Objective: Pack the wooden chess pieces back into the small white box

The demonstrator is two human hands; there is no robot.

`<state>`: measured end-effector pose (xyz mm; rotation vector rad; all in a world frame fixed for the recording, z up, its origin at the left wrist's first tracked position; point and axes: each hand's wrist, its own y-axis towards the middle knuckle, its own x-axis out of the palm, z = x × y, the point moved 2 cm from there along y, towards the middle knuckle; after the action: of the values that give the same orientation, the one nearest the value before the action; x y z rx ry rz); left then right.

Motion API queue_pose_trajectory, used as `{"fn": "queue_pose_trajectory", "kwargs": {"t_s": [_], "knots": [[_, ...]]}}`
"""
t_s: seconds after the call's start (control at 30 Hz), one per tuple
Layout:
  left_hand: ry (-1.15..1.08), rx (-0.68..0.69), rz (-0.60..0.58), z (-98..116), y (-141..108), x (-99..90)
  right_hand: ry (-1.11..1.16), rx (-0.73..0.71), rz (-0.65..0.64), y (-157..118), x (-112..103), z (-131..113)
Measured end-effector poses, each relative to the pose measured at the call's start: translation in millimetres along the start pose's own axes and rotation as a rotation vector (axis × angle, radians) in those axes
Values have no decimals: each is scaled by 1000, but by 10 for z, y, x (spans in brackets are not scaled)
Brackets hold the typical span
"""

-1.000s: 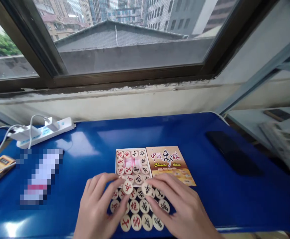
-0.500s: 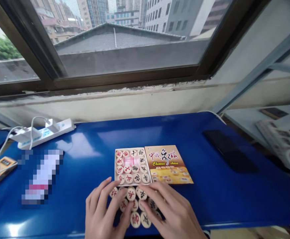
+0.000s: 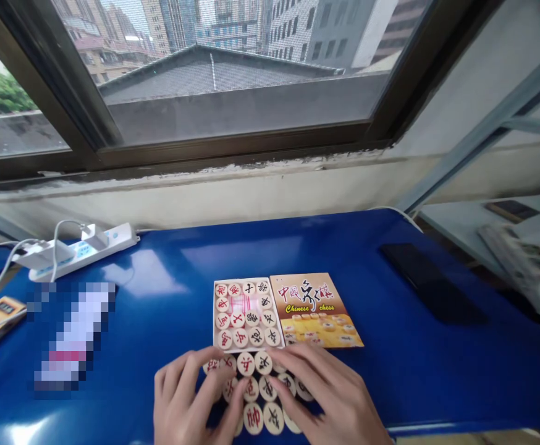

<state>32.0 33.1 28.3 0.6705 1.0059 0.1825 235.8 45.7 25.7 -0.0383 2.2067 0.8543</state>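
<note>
My left hand [image 3: 191,395] curves over the left side of several round Chinese chess pieces [image 3: 253,418] lying in rows on the table. Its fingers are apart, with the fingertips and thumb touching red-marked pieces. On the right side, my right hand [image 3: 330,395] spreads its fingers the same way, the thumb and index finger resting on black-marked pieces. Palms and fingers hide some of the outer pieces. Just beyond the fingertips sits a white-edged open box [image 3: 244,350] with more pieces around a pink-striped middle. Its printed "Chinese chess" lid [image 3: 320,315] lies against its right side.
A white power strip [image 3: 112,241] with plugs and cords lies at the back left of the blue table [image 3: 172,259]. Near it are a blurred-out object [image 3: 75,334] and a small printed box [image 3: 1,321]. A dark phone-like slab [image 3: 418,278] is at right. A window stands behind.
Both thumbs have shifted over the pieces, and the pieces between the hands sit in straighter rows. More black-marked pieces show by my right hand. The view has tilted slightly.
</note>
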Motion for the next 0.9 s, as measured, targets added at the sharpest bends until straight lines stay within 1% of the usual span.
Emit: {"fn": "queue_pose_trajectory", "kwargs": {"t_s": [0.07,0.13,0.17,0.23,0.33,0.4,0.43,0.5,0.67,0.83,0.9], "knots": [[-57,-9,-9,-30,89,-33,18,13,6,64,-50,61],[-87,24,-51,-88,269,-40,26,25,-4,189,-86,153],[-92,33,-49,-128,389,-34,27,28,-22,275,-94,206],[-36,19,-187,-219,654,38,3,24,-84,481,-83,317],[163,68,-471,-318,992,204,-124,-23,-241,788,-7,455],[255,117,-583,-353,1122,294,-197,-50,-328,926,65,520],[273,134,-606,-365,1157,325,-216,-55,-355,967,101,545],[269,152,-610,-388,1181,362,-227,-44,-374,1000,163,584],[229,162,-616,-466,1128,411,-216,-20,-374,949,243,630],[133,129,-548,-516,1093,441,-210,-20,-368,919,272,634],[101,111,-541,-521,1082,441,-210,-26,-358,903,292,636]]}}
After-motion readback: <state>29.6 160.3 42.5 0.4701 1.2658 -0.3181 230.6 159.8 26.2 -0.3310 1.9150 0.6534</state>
